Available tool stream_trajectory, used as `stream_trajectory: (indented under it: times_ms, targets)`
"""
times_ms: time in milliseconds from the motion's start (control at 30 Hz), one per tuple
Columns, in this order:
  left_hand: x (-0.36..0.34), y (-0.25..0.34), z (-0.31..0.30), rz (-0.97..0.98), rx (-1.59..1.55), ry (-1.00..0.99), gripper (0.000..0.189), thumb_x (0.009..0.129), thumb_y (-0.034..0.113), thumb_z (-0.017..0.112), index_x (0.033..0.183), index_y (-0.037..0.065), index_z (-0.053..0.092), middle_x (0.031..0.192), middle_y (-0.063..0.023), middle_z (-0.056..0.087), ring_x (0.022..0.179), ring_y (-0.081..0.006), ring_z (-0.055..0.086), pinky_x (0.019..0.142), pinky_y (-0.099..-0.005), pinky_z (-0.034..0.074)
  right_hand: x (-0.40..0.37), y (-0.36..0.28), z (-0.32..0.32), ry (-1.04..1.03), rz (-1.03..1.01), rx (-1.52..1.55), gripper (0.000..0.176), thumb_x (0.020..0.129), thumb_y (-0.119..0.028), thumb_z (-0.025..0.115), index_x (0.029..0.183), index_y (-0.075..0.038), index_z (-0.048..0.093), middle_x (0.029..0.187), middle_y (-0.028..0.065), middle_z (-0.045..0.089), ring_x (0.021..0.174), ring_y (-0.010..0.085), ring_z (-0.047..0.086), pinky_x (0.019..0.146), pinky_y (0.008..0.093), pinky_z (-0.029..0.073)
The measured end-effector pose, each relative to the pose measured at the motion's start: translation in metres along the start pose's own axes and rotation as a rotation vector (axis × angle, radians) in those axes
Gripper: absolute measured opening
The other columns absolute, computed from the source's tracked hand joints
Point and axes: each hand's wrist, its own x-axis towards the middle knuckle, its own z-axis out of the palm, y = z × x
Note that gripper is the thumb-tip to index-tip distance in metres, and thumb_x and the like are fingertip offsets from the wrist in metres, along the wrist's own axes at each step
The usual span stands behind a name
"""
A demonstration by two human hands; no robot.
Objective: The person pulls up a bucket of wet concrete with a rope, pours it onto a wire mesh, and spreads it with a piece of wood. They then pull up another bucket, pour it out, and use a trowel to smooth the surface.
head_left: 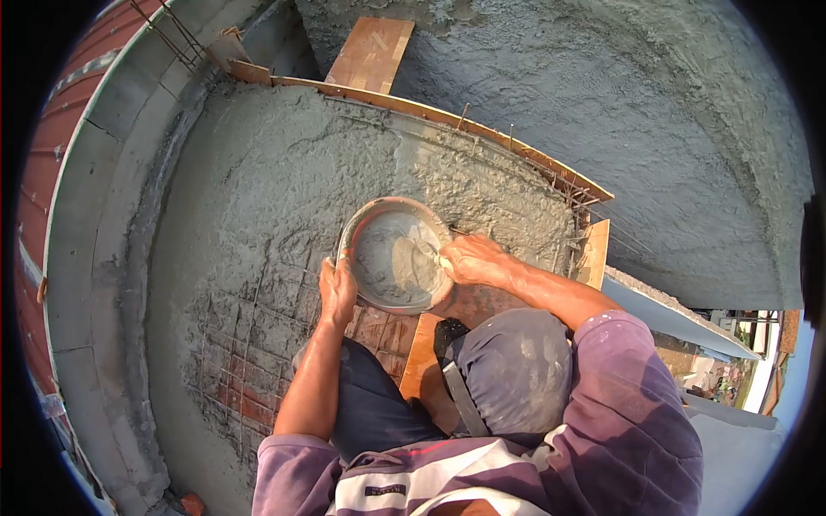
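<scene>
A round orange-rimmed basin (351, 225), smeared with grey cement, is tilted over the floor in front of me. My left hand (338, 288) grips its left rim, fingers closed around the edge. At the opposite side, my right hand (473, 260) is closed around the pale handle of what looks like a trowel (413, 265), whose cement-coated blade lies inside the basin. Wet grey cement (387, 245) coats the basin's inside. Below and around it, fresh concrete (275, 172) covers much of the floor, and steel mesh (245, 353) shows through nearer my legs.
A wooden form board (447, 116) edges the slab at the far side, with bent rebar ends (575, 193) at its right corner. A block wall (95, 258) borders the left. Under my knees lies an orange board (420, 353). A plywood piece (370, 53) stands beyond the edge.
</scene>
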Motion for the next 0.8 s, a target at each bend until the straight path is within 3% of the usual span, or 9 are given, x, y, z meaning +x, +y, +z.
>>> stream_trajectory:
  times_ms: [100,200,433,500,567,600,700,733,800]
  targets:
    - [-0.008,0.016,0.003,-0.034,-0.096,-0.04,0.046,0.103,0.039,0.052,0.112,-0.006,0.053,0.103,-0.0211,0.064,0.091,-0.0272,0.061,0.08,-0.044,0.049,-0.022,0.0,-0.011,-0.134,0.087,0.27,0.025,0.085,-0.023,0.063,0.099,-0.006,0.075,0.086,0.0233,0.072,0.082,0.0436,0.069,0.074,0.05,0.054]
    - [-0.007,0.012,0.006,0.062,0.006,-0.005,0.039,0.102,0.035,0.053,0.11,-0.003,0.054,0.094,-0.0179,0.064,0.087,-0.0259,0.061,0.079,-0.0422,0.049,-0.032,0.025,0.02,-0.092,0.022,0.409,0.031,0.085,-0.025,0.067,0.107,-0.006,0.075,0.086,0.0221,0.072,0.078,0.0382,0.07,0.071,0.0471,0.053]
    - [-0.017,0.019,-0.001,0.068,0.033,-0.023,0.038,0.103,0.033,0.053,0.114,-0.003,0.055,0.098,-0.019,0.066,0.09,-0.0264,0.062,0.082,-0.042,0.049,-0.05,0.037,0.039,-0.033,0.108,0.588,0.035,0.086,-0.026,0.07,0.116,-0.008,0.075,0.095,0.0181,0.075,0.081,0.029,0.072,0.074,0.0412,0.055]
    - [-0.003,-0.002,0.001,0.083,0.001,-0.04,0.048,0.104,0.035,0.051,0.126,-0.007,0.054,0.109,-0.0223,0.065,0.098,-0.0282,0.063,0.086,-0.0411,0.05,-0.055,0.041,0.031,-0.007,0.107,0.613,0.036,0.086,-0.026,0.071,0.117,-0.008,0.075,0.097,0.0166,0.076,0.082,0.0279,0.072,0.075,0.0409,0.055]
    - [0.021,-0.041,0.009,0.19,-0.029,0.052,0.029,0.105,0.027,0.048,0.111,0.0,0.055,0.09,-0.0069,0.059,0.077,-0.0163,0.056,0.065,-0.0337,0.048,-0.057,0.051,0.03,0.022,0.085,0.64,0.036,0.086,-0.025,0.072,0.118,-0.008,0.075,0.098,0.0149,0.077,0.083,0.0269,0.072,0.076,0.0407,0.055]
    - [0.019,-0.036,0.007,0.155,-0.07,0.022,0.028,0.105,0.026,0.048,0.112,0.0,0.055,0.092,-0.0075,0.06,0.079,-0.0165,0.057,0.067,-0.0335,0.049,-0.058,0.059,0.031,0.056,0.072,0.617,0.036,0.087,-0.019,0.07,0.12,-0.007,0.074,0.095,0.0093,0.077,0.08,0.017,0.069,0.074,0.0342,0.055]
    - [-0.003,-0.003,-0.001,0.079,-0.155,-0.055,0.03,0.104,0.024,0.046,0.114,-0.002,0.056,0.098,-0.0102,0.062,0.084,-0.0185,0.059,0.072,-0.0348,0.051,-0.07,0.064,-0.005,-0.007,0.278,0.726,0.034,0.088,-0.02,0.07,0.12,-0.01,0.075,0.085,0.0036,0.074,0.068,0.0115,0.064,0.062,0.031,0.053]
    - [-0.002,-0.003,-0.003,0.055,-0.161,-0.048,0.031,0.104,0.025,0.045,0.115,-0.002,0.056,0.099,-0.0107,0.062,0.085,-0.019,0.059,0.072,-0.0353,0.051,-0.077,0.063,-0.023,-0.015,0.336,0.791,0.035,0.091,-0.022,0.069,0.123,-0.01,0.074,0.076,-0.0009,0.068,0.057,0.0067,0.058,0.05,0.0267,0.047]
    - [-0.007,0.007,-0.008,0.031,-0.086,-0.064,0.035,0.104,0.026,0.044,0.121,-0.003,0.055,0.1,-0.0117,0.062,0.087,-0.0209,0.061,0.074,-0.0366,0.052,-0.085,0.087,-0.029,0.034,0.425,0.858,0.036,0.092,-0.025,0.07,0.124,-0.009,0.074,0.077,0.0022,0.069,0.055,0.008,0.057,0.048,0.0282,0.046]
